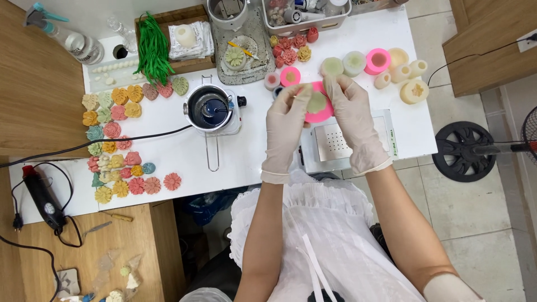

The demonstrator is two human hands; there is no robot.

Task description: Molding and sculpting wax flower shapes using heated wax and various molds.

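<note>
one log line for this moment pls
left hand: gloved, on pink mould | right hand: gloved, on the mould | mould: held above white table | near: melting pot, wax flowers

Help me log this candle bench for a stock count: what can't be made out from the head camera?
- Pink mould: most of it is covered by the left hand and right hand.
- White bin: cut off by the top edge.
- Melting pot: its contents look dark and can't be identified.
- Small white pieces: too small to identify.
</note>
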